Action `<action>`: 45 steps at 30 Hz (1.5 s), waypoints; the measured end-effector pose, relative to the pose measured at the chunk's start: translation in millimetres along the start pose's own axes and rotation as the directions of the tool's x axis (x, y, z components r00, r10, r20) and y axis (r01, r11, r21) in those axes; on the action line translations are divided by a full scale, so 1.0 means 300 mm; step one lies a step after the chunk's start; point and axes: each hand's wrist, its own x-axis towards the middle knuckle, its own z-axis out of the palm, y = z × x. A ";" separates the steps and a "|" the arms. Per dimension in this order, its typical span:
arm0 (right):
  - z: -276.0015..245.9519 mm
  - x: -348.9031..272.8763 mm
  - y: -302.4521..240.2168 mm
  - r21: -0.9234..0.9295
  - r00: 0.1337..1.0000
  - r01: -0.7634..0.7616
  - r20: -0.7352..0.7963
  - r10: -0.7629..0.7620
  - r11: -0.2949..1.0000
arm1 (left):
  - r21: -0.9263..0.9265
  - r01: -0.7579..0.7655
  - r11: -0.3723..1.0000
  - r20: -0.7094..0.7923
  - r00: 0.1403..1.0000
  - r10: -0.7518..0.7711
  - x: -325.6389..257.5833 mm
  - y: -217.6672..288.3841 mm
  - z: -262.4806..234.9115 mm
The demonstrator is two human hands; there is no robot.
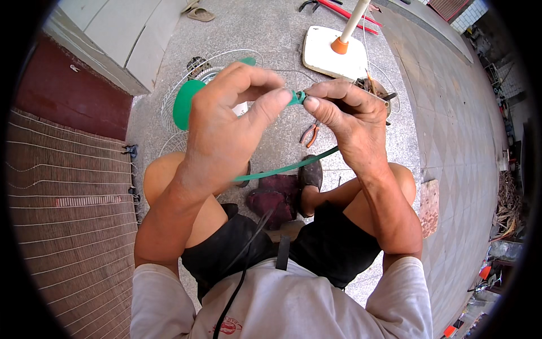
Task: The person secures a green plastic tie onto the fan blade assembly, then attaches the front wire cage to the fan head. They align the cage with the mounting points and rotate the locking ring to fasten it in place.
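The landmark is the white fan base (326, 52), a flat plate lying on the grey stone floor (271, 28) with an orange collar (339, 46) and a white pole (354, 20) rising from it; the floor is the largest surface in view, and a brown woven mat (62, 192) covers the ground well to the left of the base and nearer the person; a white wire fan guard (186, 85) lies on the floor to the left of the base, with a green disc (183, 104) over it, partly hidden behind the left hand; a dark red low stool (275, 200) stands below the base in the picture, between the person's knees; the left hand (226, 130) is raised in front of the guard, its thumb and forefinger closed in a pinch on the end of a green strap (293, 166); the right hand (353, 121) is held just below the base, its thumb and forefinger pinched tight on the same strap end, touching the left thumb tip; the strap end sits between the 2 hands at the pinch point, and the remaining length curves down beneath both wrists toward the left knee; orange-handled pliers (309, 134) lie on the floor below the base, partly covered by the right hand.
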 end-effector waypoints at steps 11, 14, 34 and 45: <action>0.007 0.000 -0.007 -0.020 1.000 -0.004 0.002 0.004 1.000 | 0.074 -0.070 0.995 0.047 0.997 0.066 0.002 -0.033 -0.021; 0.003 0.001 -0.006 0.014 1.000 -0.009 -0.009 0.009 1.000 | 0.015 -0.105 0.994 -0.022 0.994 0.105 -0.001 -0.015 0.008; 0.005 -0.006 -0.012 -0.029 0.999 -0.026 -0.019 0.025 0.999 | 0.154 -0.145 0.977 -0.013 0.989 0.149 0.002 -0.036 0.006; 0.003 -0.005 -0.010 -0.002 1.000 -0.012 -0.015 0.012 1.000 | 0.191 -0.177 0.966 -0.017 0.983 0.183 0.003 -0.028 0.010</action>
